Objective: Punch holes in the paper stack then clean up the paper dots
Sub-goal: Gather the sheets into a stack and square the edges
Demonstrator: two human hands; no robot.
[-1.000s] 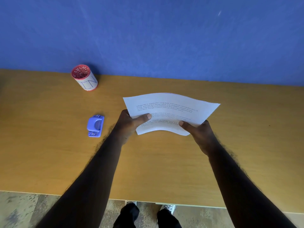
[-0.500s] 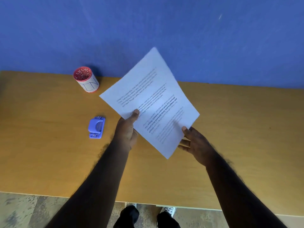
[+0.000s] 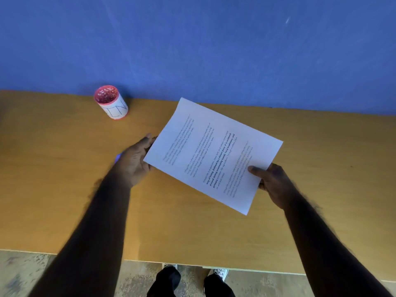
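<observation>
While the right hand (image 3: 273, 185) pinches the paper stack (image 3: 212, 155) at its near edge, thumb on top, the sheets hang tilted above the table (image 3: 64, 179). Left hand (image 3: 135, 161), blurred, touches the stack's left edge; its grip cannot be told. A red-rimmed cup (image 3: 111, 102) stands by the wall.

Both arms reach forward, left hand (image 3: 135, 161) blurred with fingers spread loosely, grip unclear, right hand (image 3: 273, 183) closed in a pinch, thumb on top and fingers curled underneath.
</observation>
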